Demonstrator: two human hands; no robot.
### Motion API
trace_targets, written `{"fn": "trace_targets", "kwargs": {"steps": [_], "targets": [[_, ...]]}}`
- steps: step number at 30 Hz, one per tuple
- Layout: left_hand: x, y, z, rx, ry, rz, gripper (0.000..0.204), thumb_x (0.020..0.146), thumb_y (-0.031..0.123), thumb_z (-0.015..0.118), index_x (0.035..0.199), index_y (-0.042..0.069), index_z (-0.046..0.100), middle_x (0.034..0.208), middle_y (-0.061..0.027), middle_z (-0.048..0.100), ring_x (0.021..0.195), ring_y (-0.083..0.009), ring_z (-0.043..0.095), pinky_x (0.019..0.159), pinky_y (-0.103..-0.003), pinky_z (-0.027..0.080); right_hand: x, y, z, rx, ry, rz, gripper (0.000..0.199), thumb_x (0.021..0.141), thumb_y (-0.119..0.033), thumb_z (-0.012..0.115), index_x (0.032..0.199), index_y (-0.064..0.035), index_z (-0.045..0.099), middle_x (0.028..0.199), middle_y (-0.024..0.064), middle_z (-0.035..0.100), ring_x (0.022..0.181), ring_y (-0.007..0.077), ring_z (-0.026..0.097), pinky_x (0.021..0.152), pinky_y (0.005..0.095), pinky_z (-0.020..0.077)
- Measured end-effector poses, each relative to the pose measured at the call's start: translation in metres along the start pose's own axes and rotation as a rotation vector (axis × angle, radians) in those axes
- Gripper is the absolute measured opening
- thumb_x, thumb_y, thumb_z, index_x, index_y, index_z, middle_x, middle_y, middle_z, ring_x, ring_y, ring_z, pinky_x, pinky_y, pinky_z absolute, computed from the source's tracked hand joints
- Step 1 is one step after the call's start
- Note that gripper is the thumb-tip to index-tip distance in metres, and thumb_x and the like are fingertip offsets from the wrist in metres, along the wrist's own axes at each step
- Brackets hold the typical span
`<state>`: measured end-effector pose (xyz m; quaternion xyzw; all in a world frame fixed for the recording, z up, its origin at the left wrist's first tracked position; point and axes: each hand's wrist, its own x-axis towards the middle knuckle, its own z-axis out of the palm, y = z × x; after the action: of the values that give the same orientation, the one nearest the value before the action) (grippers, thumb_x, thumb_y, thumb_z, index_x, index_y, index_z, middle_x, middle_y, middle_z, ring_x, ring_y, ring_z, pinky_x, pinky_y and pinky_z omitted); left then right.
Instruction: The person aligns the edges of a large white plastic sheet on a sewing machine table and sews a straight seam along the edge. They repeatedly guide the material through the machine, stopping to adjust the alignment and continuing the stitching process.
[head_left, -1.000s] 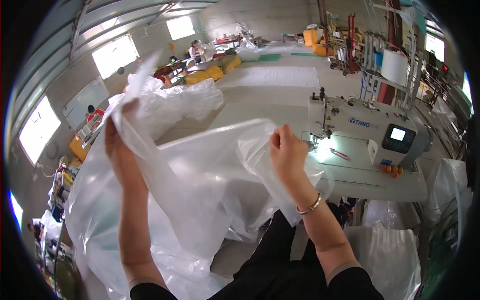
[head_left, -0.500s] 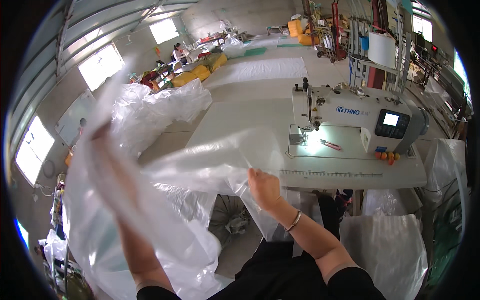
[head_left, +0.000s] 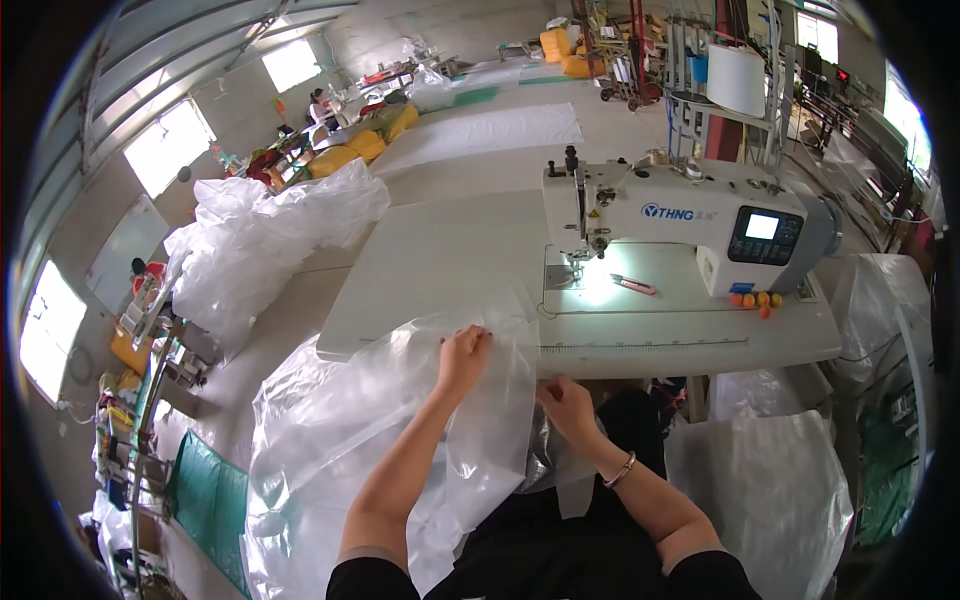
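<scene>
A large clear plastic bag [head_left: 340,420] hangs from the near edge of the white sewing table [head_left: 450,260] down over my lap. My left hand [head_left: 464,357] pinches the bag's upper edge at the table's front edge. My right hand [head_left: 568,406] grips the same plastic a little lower and to the right, below the table edge. Ahead on the table stands a white sewing machine [head_left: 690,215] with a small lit screen, its needle area lit.
A small pink-handled tool [head_left: 634,285] and several small orange balls [head_left: 757,299] lie by the machine. A heap of clear plastic bags [head_left: 260,240] is piled at the left. More plastic sheeting [head_left: 770,490] hangs at my right. People work at far tables [head_left: 320,105].
Both hands have come down from holding the plastic spread high in the air to the table's front edge. The bag now drapes over the table edge and my lap.
</scene>
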<state>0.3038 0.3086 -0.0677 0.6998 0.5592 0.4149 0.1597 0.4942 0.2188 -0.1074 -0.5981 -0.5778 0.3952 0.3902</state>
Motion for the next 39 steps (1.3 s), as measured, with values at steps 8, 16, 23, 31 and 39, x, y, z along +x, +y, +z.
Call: {"fn": "trace_targets", "kwargs": {"steps": [8, 16, 23, 31, 39], "targets": [[0.038, 0.028, 0.006, 0.317, -0.376, -0.132, 0.026, 0.088, 0.031, 0.062, 0.088, 0.004, 0.064, 0.084, -0.0092, 0.067, 0.086, -0.0308, 0.063, 0.085, -0.047, 0.044, -0.018, 0.006, 0.011, 0.568, -0.322, 0.125, 0.021, 0.094, -0.019, 0.058, 0.091, 0.0016, 0.063, 0.074, 0.0038, 0.062, 0.064, 0.0081, 0.054, 0.058, 0.0271, 0.0459], [0.014, 0.063, 0.045, 0.227, -0.341, 0.108, 0.037, 0.076, 0.026, 0.074, 0.104, 0.006, 0.061, 0.103, -0.0083, 0.062, 0.101, -0.0282, 0.059, 0.083, -0.041, 0.047, -0.089, 0.082, -0.059, 0.500, -0.297, 0.256, 0.015, 0.092, -0.011, 0.061, 0.083, 0.0010, 0.062, 0.068, 0.0022, 0.059, 0.060, 0.0082, 0.054, 0.055, 0.0234, 0.0439], [0.037, 0.055, 0.057, 0.202, -0.490, 0.109, 0.031, 0.073, 0.023, 0.076, 0.094, 0.005, 0.064, 0.098, -0.0072, 0.063, 0.101, -0.0259, 0.055, 0.084, -0.037, 0.046, -0.049, 0.065, -0.092, 0.443, -0.108, 0.138, 0.019, 0.090, -0.015, 0.064, 0.096, 0.0031, 0.067, 0.071, 0.0039, 0.064, 0.064, 0.0082, 0.058, 0.058, 0.0242, 0.0463], [0.030, 0.071, 0.049, 0.067, -0.294, 0.205, 0.017, 0.072, 0.014, 0.076, 0.078, 0.003, 0.064, 0.084, -0.0068, 0.064, 0.089, -0.0257, 0.056, 0.075, -0.037, 0.046, 0.037, -0.013, -0.083, 0.221, 0.081, -0.080, 0.031, 0.087, -0.023, 0.069, 0.101, 0.0039, 0.066, 0.074, 0.0063, 0.067, 0.063, 0.0089, 0.059, 0.058, 0.0253, 0.0475], [0.023, 0.104, 0.020, 0.079, -0.180, 0.511, 0.014, 0.074, 0.013, 0.075, 0.083, 0.007, 0.066, 0.090, -0.0015, 0.063, 0.092, -0.0246, 0.057, 0.080, -0.037, 0.045, 0.045, -0.016, -0.063, 0.528, 0.091, -0.266, 0.015, 0.090, -0.005, 0.061, 0.103, 0.0029, 0.062, 0.069, 0.0025, 0.063, 0.063, 0.0075, 0.059, 0.058, 0.0220, 0.0467]]}}
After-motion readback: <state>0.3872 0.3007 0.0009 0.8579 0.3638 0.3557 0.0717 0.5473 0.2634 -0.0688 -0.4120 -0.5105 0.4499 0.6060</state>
